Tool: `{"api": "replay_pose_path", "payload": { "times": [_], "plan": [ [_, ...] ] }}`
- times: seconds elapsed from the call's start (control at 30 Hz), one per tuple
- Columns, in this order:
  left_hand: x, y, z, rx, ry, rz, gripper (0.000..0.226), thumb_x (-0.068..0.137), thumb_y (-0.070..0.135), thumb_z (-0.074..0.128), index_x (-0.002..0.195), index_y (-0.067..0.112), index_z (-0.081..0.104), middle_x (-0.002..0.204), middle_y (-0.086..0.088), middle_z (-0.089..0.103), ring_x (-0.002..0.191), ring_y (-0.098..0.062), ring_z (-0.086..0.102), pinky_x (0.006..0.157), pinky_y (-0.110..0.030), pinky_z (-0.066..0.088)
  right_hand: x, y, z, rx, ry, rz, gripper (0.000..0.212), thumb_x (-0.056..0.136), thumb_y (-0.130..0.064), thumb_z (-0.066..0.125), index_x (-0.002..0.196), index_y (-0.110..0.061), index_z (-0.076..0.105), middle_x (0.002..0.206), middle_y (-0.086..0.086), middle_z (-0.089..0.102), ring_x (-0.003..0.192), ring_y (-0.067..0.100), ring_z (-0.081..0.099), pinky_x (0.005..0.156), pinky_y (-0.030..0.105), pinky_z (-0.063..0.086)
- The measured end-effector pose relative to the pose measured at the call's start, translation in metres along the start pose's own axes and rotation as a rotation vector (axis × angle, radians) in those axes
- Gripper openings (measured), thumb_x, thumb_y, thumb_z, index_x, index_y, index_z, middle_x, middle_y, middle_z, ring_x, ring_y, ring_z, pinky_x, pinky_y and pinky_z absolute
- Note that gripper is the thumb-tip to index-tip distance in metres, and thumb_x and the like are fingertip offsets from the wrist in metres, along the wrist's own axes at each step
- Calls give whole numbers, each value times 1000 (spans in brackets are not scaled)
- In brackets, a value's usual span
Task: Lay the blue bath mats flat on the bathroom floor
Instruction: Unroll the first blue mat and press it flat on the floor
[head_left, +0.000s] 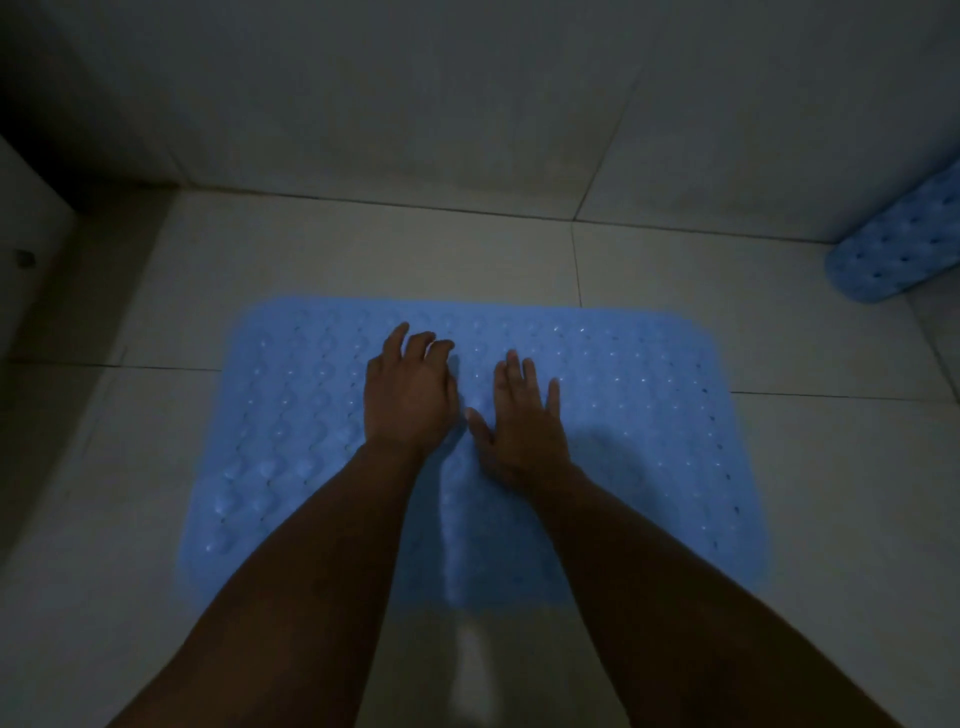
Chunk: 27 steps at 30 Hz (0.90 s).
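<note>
We see both forearms reach in from the bottom edge, elbows cut off. The blue mat lies spread on the tiled floor, its near edge hidden behind our arms. Left hand rests on it, fingers loosely bent, gripping nothing; right hand lies flat, fingers straight. Dim light blurs the mat's texture. A second mat, cut off at the right edge, sits by the wall.

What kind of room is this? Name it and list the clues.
Most likely a bathroom: a pale tiled floor meeting a tiled wall, a blue perforated bath mat spread flat, and a second blue mat against the wall.
</note>
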<state>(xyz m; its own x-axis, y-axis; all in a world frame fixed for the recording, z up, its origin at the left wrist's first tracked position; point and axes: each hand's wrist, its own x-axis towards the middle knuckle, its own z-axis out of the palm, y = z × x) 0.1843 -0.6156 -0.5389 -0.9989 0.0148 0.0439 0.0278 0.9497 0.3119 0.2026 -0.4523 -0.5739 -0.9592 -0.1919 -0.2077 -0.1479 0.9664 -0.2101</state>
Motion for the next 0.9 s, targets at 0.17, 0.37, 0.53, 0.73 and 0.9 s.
{"api": "replay_pose_path", "payload": {
  "times": [0.17, 0.37, 0.53, 0.73, 0.9],
  "plan": [
    [-6, -21, 12, 48, 37, 55, 54, 92, 35, 32, 135, 20, 61, 147, -7, 54, 151, -34, 30, 111, -55, 35, -1, 3, 14, -79, 140, -3, 88, 97, -69, 23, 159, -8, 10, 169, 10, 2, 156, 24, -1, 123, 58, 5],
    [-10, -17, 19, 59, 57, 84, 54, 95, 36, 33, 138, 18, 59, 153, -9, 49, 153, -36, 23, 119, -57, 26, 1, 2, 5, 10, -7, 4, 88, 96, -70, 20, 160, -13, 0, 169, 4, -10, 155, 20, -11, 123, 55, -7],
    [0, -5, 9, 30, 23, 76, 59, 97, 38, 26, 143, 15, 56, 155, -11, 47, 154, -37, 22, 118, -56, 27, 42, 12, -64, 239, -372, 63, 67, 103, -57, 30, 152, -11, 39, 165, 11, 24, 151, 27, 26, 123, 43, 20],
    [-10, 25, 50, 84, -297, 158, 85, 94, 74, 11, 163, 24, 14, 171, -10, 2, 157, -36, -9, 124, -60, -2, 62, 36, -100, 374, -5, 54, 45, 101, -46, 47, 130, -18, 66, 137, 6, 63, 129, 26, 56, 111, 39, 43],
    [-23, 26, 70, 169, -151, 178, 88, 95, 79, 18, 163, 24, 11, 171, -13, 0, 156, -37, -11, 123, -64, -1, 67, 52, -79, 353, 176, -53, 49, 96, -50, 41, 121, -19, 70, 123, 5, 70, 118, 27, 62, 102, 43, 49]
  ]
}}
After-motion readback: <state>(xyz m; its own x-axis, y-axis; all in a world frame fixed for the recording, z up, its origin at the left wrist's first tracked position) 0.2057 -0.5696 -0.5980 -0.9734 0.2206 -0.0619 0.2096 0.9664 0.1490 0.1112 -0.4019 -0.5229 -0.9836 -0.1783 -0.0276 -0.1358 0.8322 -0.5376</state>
